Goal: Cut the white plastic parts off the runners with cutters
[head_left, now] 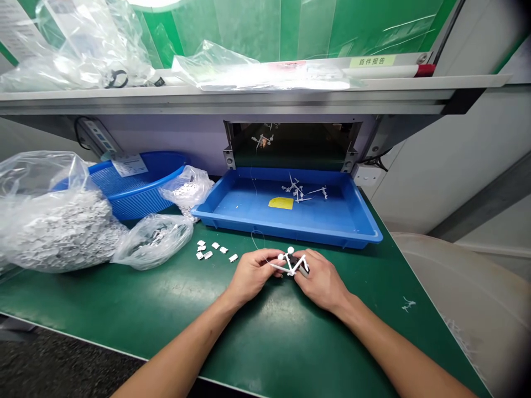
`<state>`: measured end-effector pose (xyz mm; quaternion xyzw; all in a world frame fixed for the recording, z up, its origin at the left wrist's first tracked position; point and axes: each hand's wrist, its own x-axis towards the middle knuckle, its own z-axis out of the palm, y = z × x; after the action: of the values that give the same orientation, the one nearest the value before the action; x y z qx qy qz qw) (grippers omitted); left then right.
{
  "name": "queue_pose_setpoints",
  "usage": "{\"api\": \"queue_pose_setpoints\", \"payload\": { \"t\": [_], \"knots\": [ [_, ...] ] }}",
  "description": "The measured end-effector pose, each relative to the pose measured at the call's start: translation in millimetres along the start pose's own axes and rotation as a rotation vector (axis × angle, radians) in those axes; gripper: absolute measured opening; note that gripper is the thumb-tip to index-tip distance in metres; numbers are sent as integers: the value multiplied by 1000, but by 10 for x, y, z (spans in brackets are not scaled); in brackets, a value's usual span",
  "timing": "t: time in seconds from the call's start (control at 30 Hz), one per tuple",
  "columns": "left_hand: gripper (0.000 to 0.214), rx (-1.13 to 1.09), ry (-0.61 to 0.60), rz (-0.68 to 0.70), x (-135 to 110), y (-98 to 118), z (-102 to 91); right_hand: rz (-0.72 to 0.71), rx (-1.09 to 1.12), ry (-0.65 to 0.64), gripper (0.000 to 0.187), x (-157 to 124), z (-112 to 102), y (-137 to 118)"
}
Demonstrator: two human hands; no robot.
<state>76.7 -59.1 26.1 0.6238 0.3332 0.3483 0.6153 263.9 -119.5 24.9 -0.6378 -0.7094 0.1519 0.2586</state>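
My left hand (251,276) and my right hand (321,279) meet above the green mat, both gripping a white plastic moulding sprue (292,264) with branching arms. A dark object (301,265) shows under the sprue at my right fingers; its kind is hidden. A thin, clear filament (256,242) curves up from the sprue near my left hand. Several small white plastic pieces (213,250) lie on the mat to the left of my hands. Behind them stands a blue plastic tray (286,233) holding more white sprues (296,189) and a yellow note (281,203).
A blue basket (139,193) and plastic bags of small grey-white parts (53,232) sit at the left. A shelf (232,97) with plastic sheeting runs overhead. The green bench (265,337) ends in a near edge, and a pale seat (464,293) stands at the right.
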Motion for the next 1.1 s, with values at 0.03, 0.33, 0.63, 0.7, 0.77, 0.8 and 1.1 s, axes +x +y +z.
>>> {"api": "queue_pose_setpoints", "payload": {
  "t": [0.03, 0.33, 0.63, 0.7, 0.77, 0.8, 1.1],
  "knots": [
    [25, -2, 3, -1, -2, 1, 6, 2, -1, -3, 22, 0, 2, 2],
    [25, 18, -5, 15, 24, -36, 6, 12, -77, -75, 15, -3, -14, 18],
    [25, 65, -2, 1, 52, -79, 21, 39, -163, -109, 2, 6, -6, 68],
    [25, 85, 19, -14, 69, -75, 25, 70, -177, -130, 3, 27, -16, 67],
    [27, 76, 36, -47, 101, -90, 36, 121, -174, -137, 5, 65, -35, 75],
    [28, 66, 42, -68, 121, -106, 46, 155, -170, -129, 6, 88, -49, 86],
    [34, 236, 271, 148, 46, 34, -240, 157, -200, -129, 10, 48, -131, 201]
  ]
}}
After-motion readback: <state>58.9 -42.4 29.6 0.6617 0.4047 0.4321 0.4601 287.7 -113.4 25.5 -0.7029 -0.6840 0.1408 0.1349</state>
